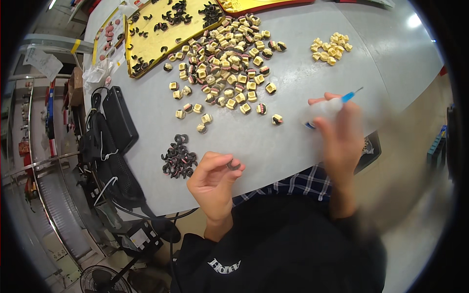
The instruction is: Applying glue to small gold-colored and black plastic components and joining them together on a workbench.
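My left hand [211,181] is closed, pinching a small dark C-shaped piece [233,166] between thumb and fingertips near the table's front edge. Just left of it lies a heap of black curved pieces [179,158], some with pink on them. My right hand [342,141], smeared by motion, is wrapped round a white needle-tip squeeze bottle [320,111]. The bottle's blue tip with its thin needle [348,96] points up and to the right. Across the table's middle spreads a large pile of cream, pink and black teeth-shaped pieces [229,68].
A yellow tray [156,44] with black pieces stands at the far left, and a red-edged tray [264,6] at the back. Small cream pieces [332,49] are heaped at the far right. A black box-shaped device [119,119] and cables lie along the left edge.
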Action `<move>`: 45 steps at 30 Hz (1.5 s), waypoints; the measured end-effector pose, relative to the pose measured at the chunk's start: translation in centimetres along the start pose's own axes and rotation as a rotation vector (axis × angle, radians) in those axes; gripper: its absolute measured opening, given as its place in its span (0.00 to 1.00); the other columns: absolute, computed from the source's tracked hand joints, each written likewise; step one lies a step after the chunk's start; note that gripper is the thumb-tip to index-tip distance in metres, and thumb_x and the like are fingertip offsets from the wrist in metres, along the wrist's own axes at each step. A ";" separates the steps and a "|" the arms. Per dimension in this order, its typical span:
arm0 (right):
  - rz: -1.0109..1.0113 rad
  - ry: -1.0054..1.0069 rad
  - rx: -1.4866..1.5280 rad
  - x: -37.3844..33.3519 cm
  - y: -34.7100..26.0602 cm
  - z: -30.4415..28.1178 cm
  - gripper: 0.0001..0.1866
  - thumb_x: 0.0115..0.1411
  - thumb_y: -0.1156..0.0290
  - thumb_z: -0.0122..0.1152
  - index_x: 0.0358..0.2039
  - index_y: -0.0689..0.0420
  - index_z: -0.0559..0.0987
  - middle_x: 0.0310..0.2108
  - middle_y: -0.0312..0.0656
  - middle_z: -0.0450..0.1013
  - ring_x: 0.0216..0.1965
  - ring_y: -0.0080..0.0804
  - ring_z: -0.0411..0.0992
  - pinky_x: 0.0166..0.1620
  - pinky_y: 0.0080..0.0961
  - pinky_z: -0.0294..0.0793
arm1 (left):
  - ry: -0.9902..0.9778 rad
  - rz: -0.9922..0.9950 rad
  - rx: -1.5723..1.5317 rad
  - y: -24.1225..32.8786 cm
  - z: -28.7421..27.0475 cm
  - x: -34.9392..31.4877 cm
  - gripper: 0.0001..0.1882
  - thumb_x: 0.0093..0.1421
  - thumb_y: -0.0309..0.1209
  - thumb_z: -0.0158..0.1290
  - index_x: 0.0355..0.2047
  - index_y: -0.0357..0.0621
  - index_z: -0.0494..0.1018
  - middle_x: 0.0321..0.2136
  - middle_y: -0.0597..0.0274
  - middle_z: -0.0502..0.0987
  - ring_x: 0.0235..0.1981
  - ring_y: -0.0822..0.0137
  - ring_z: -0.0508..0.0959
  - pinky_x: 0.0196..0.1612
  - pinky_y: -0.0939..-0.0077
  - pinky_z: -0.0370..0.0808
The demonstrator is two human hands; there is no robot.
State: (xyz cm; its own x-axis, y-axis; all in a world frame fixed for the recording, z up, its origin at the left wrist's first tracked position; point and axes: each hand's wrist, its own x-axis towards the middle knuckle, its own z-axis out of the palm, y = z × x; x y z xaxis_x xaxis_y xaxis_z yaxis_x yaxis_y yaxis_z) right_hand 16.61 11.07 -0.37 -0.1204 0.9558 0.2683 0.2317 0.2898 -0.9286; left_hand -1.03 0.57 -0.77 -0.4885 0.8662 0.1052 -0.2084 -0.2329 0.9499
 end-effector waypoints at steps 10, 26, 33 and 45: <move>0.293 -0.289 0.814 -1.4 -0.2 1.2 0.17 0.57 0.71 0.58 0.44 0.64 0.66 0.42 0.51 0.69 0.37 0.29 0.72 0.43 0.24 0.70 | -0.013 0.111 0.094 -0.5 -0.4 0.1 0.13 0.48 0.14 0.57 0.35 0.33 0.73 0.31 0.57 0.70 0.30 0.68 0.72 0.32 0.78 0.72; 0.215 0.015 1.027 -1.5 -0.2 4.2 0.24 0.63 0.49 0.42 0.42 0.61 0.62 0.30 0.52 0.73 0.16 0.17 0.60 0.20 0.11 0.59 | -0.079 0.125 0.321 0.0 -0.2 0.3 0.15 0.40 0.18 0.63 0.31 0.40 0.78 0.25 0.65 0.72 0.32 0.67 0.66 0.32 0.79 0.68; 0.124 -0.090 0.703 -1.7 -0.6 3.7 0.23 0.63 0.48 0.42 0.39 0.59 0.60 0.21 0.48 0.73 0.10 0.15 0.56 0.15 0.10 0.57 | -0.062 0.190 0.443 -0.2 -0.1 0.3 0.18 0.30 0.18 0.64 0.27 0.45 0.80 0.22 0.71 0.72 0.35 0.65 0.65 0.40 0.72 0.65; 0.080 -0.115 0.689 -1.8 -0.8 4.0 0.22 0.62 0.51 0.46 0.39 0.59 0.60 0.21 0.48 0.74 0.11 0.16 0.58 0.15 0.11 0.58 | -0.116 0.198 0.432 -0.1 -0.2 0.3 0.22 0.29 0.13 0.61 0.28 0.46 0.81 0.25 0.69 0.72 0.39 0.63 0.63 0.38 0.79 0.68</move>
State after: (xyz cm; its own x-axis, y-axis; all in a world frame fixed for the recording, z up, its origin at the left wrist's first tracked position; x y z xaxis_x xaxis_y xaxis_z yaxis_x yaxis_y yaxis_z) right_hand 12.76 8.88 -1.13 -0.2384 0.9505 0.1992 -0.4160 0.0854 -0.9054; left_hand -1.31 0.82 -0.89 -0.3808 0.8730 0.3047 0.2619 -0.2142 0.9410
